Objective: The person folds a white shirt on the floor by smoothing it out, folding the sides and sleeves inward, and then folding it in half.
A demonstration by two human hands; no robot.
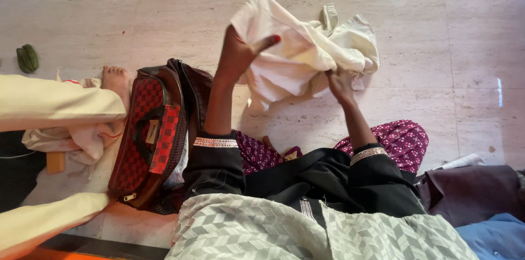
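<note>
Nearest you in the head view is the grey-and-white patterned shawl (306,227) across your lap, with your black sleeves (219,167) coming out from under it. Both arms reach away from you toward the cream cloth (295,52), which is held up just above the pale stone floor (426,30). Your left hand (238,55) is raised at the cloth's left edge, fingers spread and thumb out, pressed flat against the fabric with a fold pinched under the thumb. Your right hand (340,86) sits lower, below the cloth's middle, fingers closed on the lower hem. The cloth's long axis runs left to right between your two hands, bunched and rumpled toward its right end, which hangs beyond your right hand. So the loose bulk lies up and to the right of your right hand, which is the nearer one to it. To your left a red-and-black checked bag (147,139) lies open, just beside your left sleeve, and another person's cream-clad legs (54,101) rest beyond it.
</note>
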